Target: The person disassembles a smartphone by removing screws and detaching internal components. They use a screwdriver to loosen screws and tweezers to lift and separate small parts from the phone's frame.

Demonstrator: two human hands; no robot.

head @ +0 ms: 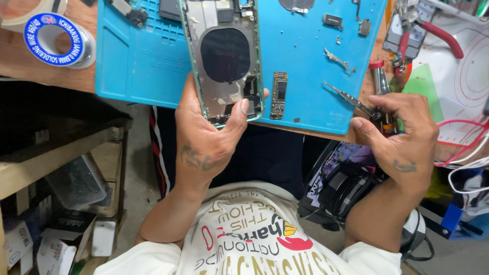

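Note:
My left hand (211, 135) grips the near end of an opened phone housing (224, 56), its green-edged back shell facing up with a dark round coil inside. It lies on a blue work mat (142, 61). Just right of it on the mat sits a small dark circuit board (278, 95). My right hand (402, 135) is closed around metal tweezers (351, 99) and a dark tool handle, tips pointing left over the mat's near right corner.
Small screws and metal parts (336, 58) are scattered on the mat's right half. A solder wire spool (53, 38) stands far left on the wooden bench. Red-handled pliers (433, 35), a red-capped tool (379, 76) and cables crowd the right. Boxes sit below left.

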